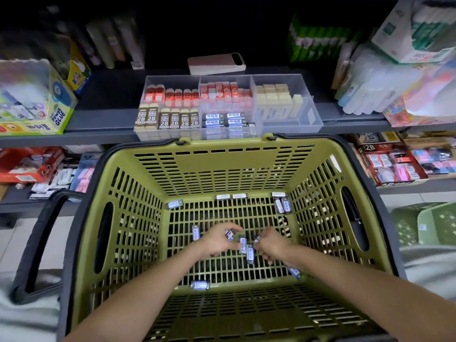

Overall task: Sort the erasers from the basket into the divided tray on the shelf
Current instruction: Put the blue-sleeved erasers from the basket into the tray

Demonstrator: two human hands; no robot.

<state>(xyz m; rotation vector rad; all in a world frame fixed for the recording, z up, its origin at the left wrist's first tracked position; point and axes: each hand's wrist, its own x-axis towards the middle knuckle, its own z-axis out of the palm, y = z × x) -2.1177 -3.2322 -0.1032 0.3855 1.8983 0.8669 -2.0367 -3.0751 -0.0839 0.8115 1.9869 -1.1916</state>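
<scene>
The left hand (217,239) curls its fingers round a blue-sleeved eraser (229,235); the palm hides whether it grips more than one. The right hand (272,243) pinches a second eraser (257,239), which its fingertips mostly cover. A third eraser (294,272) is half hidden under the right forearm. The shelf goods (32,107) out to both sides are blurred.

On the floor of the green basket (222,166), a loose eraser (195,232) lies just left of the left hand. A near eraser (199,285) lies behind the left wrist, against the near wall. A pair of erasers (246,248) lies between the hands. The far erasers (230,196) line the wall beyond them. The divided tray (291,124) stands on the shelf (106,114) past the far rim, and its blue-eraser compartment (223,119) is straight ahead of the hands.

Both side walls are well apart from the hands, with bare mesh floor between.
</scene>
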